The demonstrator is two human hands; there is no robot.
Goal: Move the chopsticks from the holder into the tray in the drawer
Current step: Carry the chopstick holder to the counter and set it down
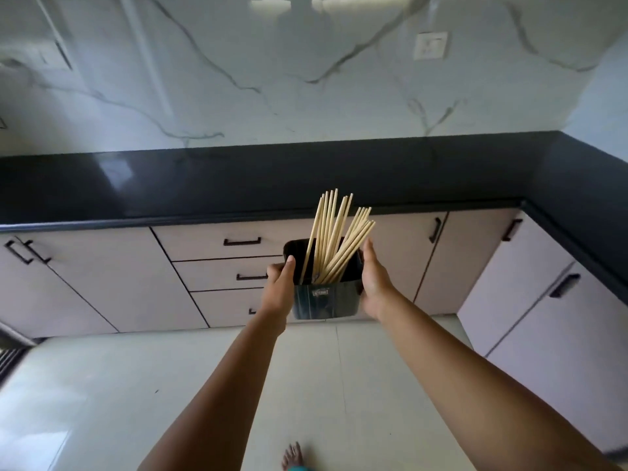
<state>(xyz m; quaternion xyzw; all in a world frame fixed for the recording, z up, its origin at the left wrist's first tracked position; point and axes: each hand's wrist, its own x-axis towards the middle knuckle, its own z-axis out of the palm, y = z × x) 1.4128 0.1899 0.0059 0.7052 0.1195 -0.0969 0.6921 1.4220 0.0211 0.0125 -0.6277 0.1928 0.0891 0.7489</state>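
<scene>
A black rectangular holder [324,300] hangs in the air in front of the cabinet drawers, held between both hands. Several pale wooden chopsticks [334,237] stand in it, fanned out and leaning to the right. My left hand [280,287] grips the holder's left side with the thumb over the rim. My right hand [373,278] presses flat against its right side, fingers up by the chopsticks. A stack of three drawers [221,263] with black handles sits behind the holder, all closed. No tray is in sight.
A black countertop [238,178] runs along the marble wall and turns at the right corner. Pale cabinet doors [530,294] with black handles line both sides. The floor is light tile; a bare foot [292,455] shows at the bottom.
</scene>
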